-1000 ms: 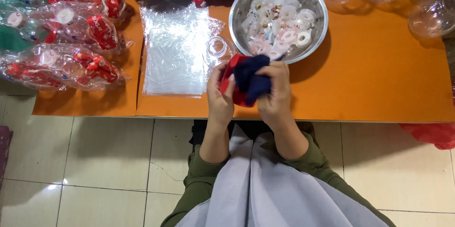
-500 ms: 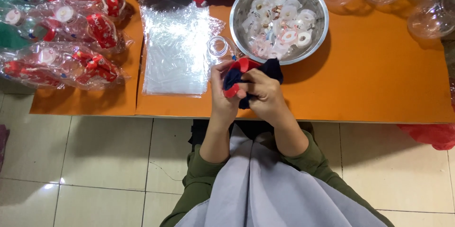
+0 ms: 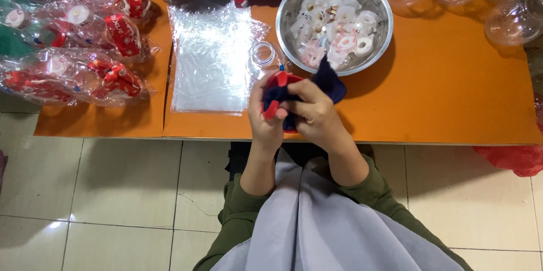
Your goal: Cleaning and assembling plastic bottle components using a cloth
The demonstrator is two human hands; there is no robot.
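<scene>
1. The left hand point(image 3: 266, 118) and the right hand point(image 3: 317, 117) meet over the near edge of the orange table point(image 3: 452, 90), both closed on one small bundle.
2. The bundle is a dark blue cloth piece point(image 3: 328, 81) with a red strap point(image 3: 272, 108) folded against it; it sits between the two hands, above the table edge and just below the metal bowl.
3. The left fingers pinch the red strap, while the right fingers wrap the blue cloth from the other side.
4. The metal bowl point(image 3: 288, 22) holds white rings and clear bits.
5. A small clear jar point(image 3: 263, 55) stands just left of the bowl, near the left hand.
6. A stack of clear plastic bags point(image 3: 209, 56) lies flat to the left of the hands.
7. Filled packets point(image 3: 73, 73) with red pieces inside are piled at the far left.
8. Clear plastic globes point(image 3: 503, 16) sit at the upper right of the table.
</scene>
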